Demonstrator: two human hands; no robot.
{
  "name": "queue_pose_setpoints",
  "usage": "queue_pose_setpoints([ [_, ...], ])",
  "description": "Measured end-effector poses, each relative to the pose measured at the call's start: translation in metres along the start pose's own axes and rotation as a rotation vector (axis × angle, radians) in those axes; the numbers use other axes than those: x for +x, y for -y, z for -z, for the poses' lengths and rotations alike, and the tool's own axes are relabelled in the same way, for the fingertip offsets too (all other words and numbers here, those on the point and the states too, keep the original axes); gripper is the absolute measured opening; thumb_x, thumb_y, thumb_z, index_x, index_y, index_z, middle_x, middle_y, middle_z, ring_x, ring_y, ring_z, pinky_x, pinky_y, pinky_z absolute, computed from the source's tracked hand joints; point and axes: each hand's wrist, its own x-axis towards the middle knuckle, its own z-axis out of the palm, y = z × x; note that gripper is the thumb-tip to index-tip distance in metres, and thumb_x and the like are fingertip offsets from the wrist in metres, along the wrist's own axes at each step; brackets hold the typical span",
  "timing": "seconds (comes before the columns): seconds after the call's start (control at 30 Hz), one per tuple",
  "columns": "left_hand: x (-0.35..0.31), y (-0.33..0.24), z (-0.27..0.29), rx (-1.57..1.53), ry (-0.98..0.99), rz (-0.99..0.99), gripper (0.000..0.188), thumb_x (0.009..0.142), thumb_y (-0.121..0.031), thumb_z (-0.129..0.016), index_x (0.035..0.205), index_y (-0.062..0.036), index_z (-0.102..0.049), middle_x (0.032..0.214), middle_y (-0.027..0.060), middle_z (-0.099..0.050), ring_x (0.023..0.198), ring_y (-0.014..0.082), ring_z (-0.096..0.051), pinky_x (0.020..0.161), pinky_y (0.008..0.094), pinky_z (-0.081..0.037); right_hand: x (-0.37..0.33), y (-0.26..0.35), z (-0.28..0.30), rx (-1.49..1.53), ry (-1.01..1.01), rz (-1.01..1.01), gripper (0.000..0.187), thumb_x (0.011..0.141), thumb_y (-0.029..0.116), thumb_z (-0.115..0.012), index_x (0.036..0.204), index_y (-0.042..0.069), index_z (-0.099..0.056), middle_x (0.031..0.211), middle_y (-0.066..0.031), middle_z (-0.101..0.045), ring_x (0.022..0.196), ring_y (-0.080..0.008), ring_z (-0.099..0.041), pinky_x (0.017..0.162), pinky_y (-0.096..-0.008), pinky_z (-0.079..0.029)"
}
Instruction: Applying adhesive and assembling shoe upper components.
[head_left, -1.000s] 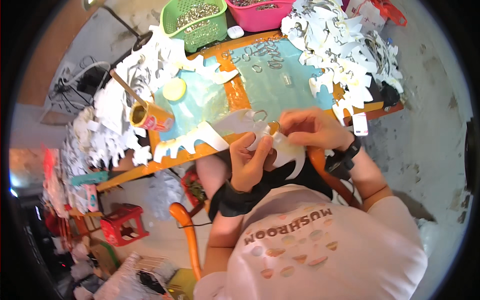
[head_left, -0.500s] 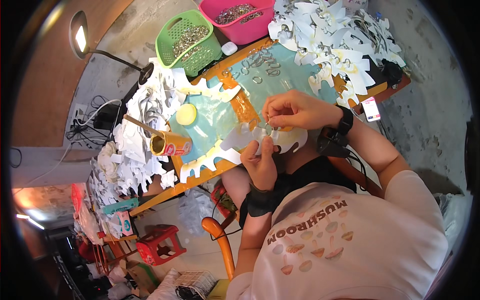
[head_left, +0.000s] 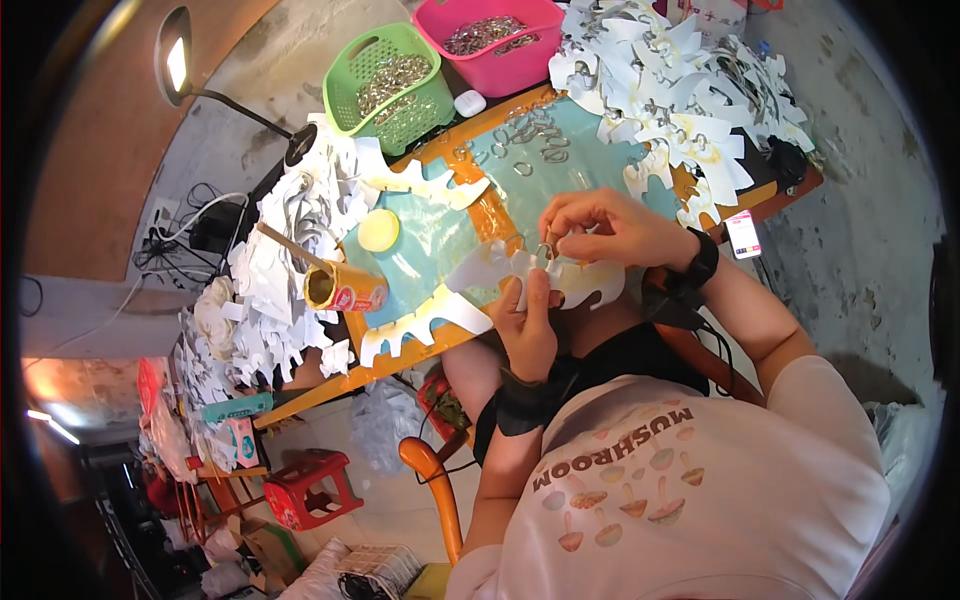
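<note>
A white cut-out piece with tabs point(head_left: 598, 278) lies over the near edge of the table, above my lap. My left hand point(head_left: 530, 335) pinches one of its tabs between thumb and fingers. My right hand point(head_left: 608, 235) is closed at the fingertips on a metal ring point(head_left: 545, 254), which stands against the piece just above my left thumb. Another ring point(head_left: 515, 242) sits at a tab further left. Beyond my hands, several loose metal rings point(head_left: 540, 135) are scattered on the blue-green table cover point(head_left: 580, 165). Two yellow-smeared white pieces point(head_left: 425, 183) lie left of my hands.
An open can point(head_left: 355, 290) with a wooden stick point(head_left: 290, 247) stands at left, near a round yellow disc point(head_left: 378, 231). Green point(head_left: 420, 110) and pink point(head_left: 520, 55) baskets of metal parts stand behind. White pieces pile up at left point(head_left: 285, 240) and far right point(head_left: 650, 80). A lamp point(head_left: 177, 60) leans in.
The whole view has shifted slightly. My right hand has tilted the ring a little at the tab, and my left thumb still presses the white piece.
</note>
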Motion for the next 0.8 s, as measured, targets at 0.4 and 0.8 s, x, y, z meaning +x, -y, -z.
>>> queue_pose_setpoints([
  [0.4,-0.009,-0.001,-0.005,0.05,-0.057,-0.09,0.023,0.1,-0.02,-0.057,0.089,-0.0005,-0.062,0.073,0.0016,-0.059,0.063,0.0069,-0.052,0.059,0.0219,-0.04,0.001,0.0,-0.001,-0.127,0.137,-0.021,0.018,0.085,0.015,-0.071,0.081,0.002,-0.06,0.103,-0.0054,-0.062,0.083,-0.0115,-0.059,0.062,-0.0228,-0.047],
  [0.8,-0.005,0.033,-0.005,-0.287,0.032,0.152,0.012,0.092,-0.004,-0.062,0.102,0.0021,-0.063,0.099,0.0094,-0.066,0.079,0.0115,-0.064,0.076,0.0267,-0.056,0.016,-0.008,-0.008,-0.365,-0.118,0.091,0.016,0.085,0.014,-0.067,0.085,0.0,-0.061,0.102,-0.0077,-0.064,0.073,-0.0114,-0.058,0.056,-0.0243,-0.045],
])
